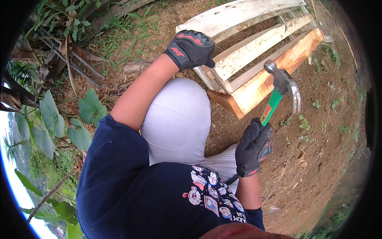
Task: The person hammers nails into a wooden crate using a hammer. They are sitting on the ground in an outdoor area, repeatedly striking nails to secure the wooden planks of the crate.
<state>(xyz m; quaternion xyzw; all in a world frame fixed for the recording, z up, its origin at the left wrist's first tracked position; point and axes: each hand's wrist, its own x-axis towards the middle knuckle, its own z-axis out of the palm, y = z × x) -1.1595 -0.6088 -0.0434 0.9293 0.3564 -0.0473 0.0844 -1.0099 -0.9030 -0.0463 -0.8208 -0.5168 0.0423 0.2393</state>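
My left hand (191, 49), in a black glove with red markings, is closed at the near left corner of a slatted wooden frame (262, 47), its fingers bent over the end of the boards. My right hand (253, 147), gloved alike, is wrapped round the green handle of a claw hammer (282, 81). The hammer is raised, its steel head near the frame's right side, claw pointing right. Along that side runs a fresher, orange-brown board (254, 95); the other slats look pale and weathered. Whether the hammer touches the board I cannot tell.
Brown soil (306, 159) with small weeds lies to the right. My bent leg in pale trousers (177, 119) is close to the frame's near end. Broad green leaves (91, 106), dry sticks (85, 65) and grass are on the left, above a slope.
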